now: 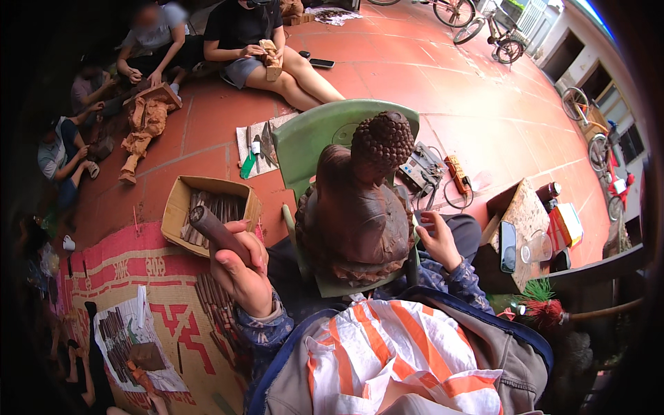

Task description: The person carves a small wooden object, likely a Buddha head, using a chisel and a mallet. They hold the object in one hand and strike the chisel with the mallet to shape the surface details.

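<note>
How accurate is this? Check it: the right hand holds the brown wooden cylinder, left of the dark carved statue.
Wrong hand: the head view shows the left hand holding the brown wooden cylinder, left of the dark carved statue.

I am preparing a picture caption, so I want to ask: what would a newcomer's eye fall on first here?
First, probably, the dark brown carved figure with a knobbly head, on a green plastic chair at the centre. Next, left of it, the person's left hand grips a thick dark brown cylinder beside an open brown cardboard box. An orange-and-white striped cloth brightens the lower centre.
</note>
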`<action>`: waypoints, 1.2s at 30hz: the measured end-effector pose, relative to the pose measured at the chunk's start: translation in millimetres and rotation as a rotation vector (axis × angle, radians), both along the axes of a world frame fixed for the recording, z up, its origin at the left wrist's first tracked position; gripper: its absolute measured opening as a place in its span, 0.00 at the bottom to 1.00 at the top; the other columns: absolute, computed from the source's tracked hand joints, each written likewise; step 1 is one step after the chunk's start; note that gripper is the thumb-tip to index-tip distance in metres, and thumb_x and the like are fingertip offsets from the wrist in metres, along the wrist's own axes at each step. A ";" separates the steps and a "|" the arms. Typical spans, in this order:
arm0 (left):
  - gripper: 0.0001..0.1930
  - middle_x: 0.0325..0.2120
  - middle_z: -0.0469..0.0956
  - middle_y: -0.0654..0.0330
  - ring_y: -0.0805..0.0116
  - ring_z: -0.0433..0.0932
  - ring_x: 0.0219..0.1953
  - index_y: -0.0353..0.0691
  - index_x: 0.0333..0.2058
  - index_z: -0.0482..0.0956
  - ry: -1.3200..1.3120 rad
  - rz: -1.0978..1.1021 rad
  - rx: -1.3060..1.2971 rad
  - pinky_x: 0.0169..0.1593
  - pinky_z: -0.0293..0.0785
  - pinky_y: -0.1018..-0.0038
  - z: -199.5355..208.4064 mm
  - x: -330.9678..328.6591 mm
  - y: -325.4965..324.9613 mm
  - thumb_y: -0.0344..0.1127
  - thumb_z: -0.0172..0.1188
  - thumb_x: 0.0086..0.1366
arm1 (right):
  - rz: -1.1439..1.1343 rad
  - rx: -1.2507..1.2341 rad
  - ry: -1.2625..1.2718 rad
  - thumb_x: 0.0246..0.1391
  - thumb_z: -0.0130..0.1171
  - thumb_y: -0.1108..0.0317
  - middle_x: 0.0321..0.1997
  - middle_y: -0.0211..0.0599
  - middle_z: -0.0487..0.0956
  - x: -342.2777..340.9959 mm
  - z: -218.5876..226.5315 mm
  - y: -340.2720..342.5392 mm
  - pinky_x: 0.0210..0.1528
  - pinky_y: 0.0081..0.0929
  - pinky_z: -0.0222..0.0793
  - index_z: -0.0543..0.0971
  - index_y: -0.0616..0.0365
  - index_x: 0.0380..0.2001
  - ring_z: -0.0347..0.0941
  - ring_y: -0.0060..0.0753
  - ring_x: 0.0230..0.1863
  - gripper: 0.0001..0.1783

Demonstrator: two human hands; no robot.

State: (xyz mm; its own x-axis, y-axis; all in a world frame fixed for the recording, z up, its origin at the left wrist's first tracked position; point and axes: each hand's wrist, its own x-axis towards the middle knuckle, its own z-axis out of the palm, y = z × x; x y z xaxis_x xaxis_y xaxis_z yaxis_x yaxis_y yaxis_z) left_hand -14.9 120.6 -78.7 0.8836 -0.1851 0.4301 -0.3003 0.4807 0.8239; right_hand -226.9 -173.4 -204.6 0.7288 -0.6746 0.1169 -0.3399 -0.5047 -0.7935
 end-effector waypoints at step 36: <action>0.19 0.18 0.66 0.71 0.82 0.63 0.15 0.47 0.42 0.80 -1.413 -0.512 0.462 0.16 0.55 0.84 109.3 -37.3 -87.8 0.39 0.62 0.48 | 0.006 0.353 0.110 0.39 0.58 0.70 0.30 0.43 0.77 -13.0 -19.1 -18.2 0.33 0.28 0.69 0.72 0.67 0.46 0.73 0.36 0.29 0.26</action>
State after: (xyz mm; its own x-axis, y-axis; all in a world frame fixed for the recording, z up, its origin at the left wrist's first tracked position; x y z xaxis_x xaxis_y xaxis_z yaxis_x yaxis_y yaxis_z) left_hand -52.3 32.8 30.5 -0.3640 -0.6712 0.6457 -0.8156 0.5645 0.1271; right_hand -239.9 -191.6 -223.7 0.7283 -0.6551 -0.2011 -0.4303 -0.2088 -0.8782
